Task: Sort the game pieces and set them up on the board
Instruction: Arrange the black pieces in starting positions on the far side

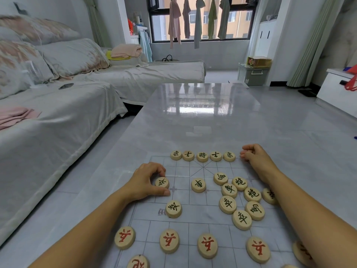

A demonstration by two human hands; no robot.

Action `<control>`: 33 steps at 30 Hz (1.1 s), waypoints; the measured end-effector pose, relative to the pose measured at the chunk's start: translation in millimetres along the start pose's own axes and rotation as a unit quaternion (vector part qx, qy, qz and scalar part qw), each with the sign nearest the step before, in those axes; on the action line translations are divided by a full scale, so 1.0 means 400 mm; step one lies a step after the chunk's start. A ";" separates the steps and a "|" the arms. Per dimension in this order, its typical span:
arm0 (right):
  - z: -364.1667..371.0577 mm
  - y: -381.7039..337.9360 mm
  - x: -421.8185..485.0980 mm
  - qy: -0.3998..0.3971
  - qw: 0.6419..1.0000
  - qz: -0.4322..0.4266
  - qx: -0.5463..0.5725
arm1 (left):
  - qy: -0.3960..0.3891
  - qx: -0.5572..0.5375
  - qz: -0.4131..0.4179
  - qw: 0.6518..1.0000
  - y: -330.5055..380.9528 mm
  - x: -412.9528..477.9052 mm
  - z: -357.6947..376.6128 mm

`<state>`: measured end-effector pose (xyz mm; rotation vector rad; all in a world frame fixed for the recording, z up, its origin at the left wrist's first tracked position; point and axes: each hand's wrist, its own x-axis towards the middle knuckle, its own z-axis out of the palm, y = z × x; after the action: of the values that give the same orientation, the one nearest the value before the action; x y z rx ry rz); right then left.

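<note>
A translucent Chinese chess board (181, 192) lies on the glossy grey table. My left hand (144, 182) pinches a black-lettered wooden disc (161, 182) at the board's left side. My right hand (255, 157) rests with curled fingers at the far right corner, just right of a row of several black pieces (202, 156) along the far edge; whether it holds a piece is hidden. A loose cluster of black pieces (239, 198) sits on the right half. Red pieces (207, 245) line the near rows.
One black piece (173, 208) and another (198, 185) lie alone mid-board. The table (202, 113) stretches far ahead. A sofa with grey covers (58, 117) runs close along the left. A white cabinet (336, 93) stands at the right.
</note>
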<state>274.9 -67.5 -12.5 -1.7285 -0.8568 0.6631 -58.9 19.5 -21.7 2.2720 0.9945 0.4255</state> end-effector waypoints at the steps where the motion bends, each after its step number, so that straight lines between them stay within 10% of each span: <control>1: 0.003 0.000 0.000 -0.002 1.000 -0.001 -0.003 | 0.000 0.001 0.000 1.000 0.001 0.000 0.000; 9: -0.029 -0.020 -0.004 -0.055 0.998 0.007 0.002 | 0.010 -0.022 0.000 1.000 -0.007 0.004 0.000; 21: -0.164 0.048 -0.190 -0.043 0.937 -0.104 -0.330 | -0.014 -0.012 0.018 1.000 -0.016 0.012 -0.002; 33: -0.148 0.046 -0.228 -0.038 0.983 -0.087 -0.155 | 0.022 -0.025 0.013 0.999 -0.013 0.011 0.006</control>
<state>270.9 -177.7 -10.2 -1.8839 -1.2008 0.5010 -57.6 24.5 -26.5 2.2410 0.9667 0.5070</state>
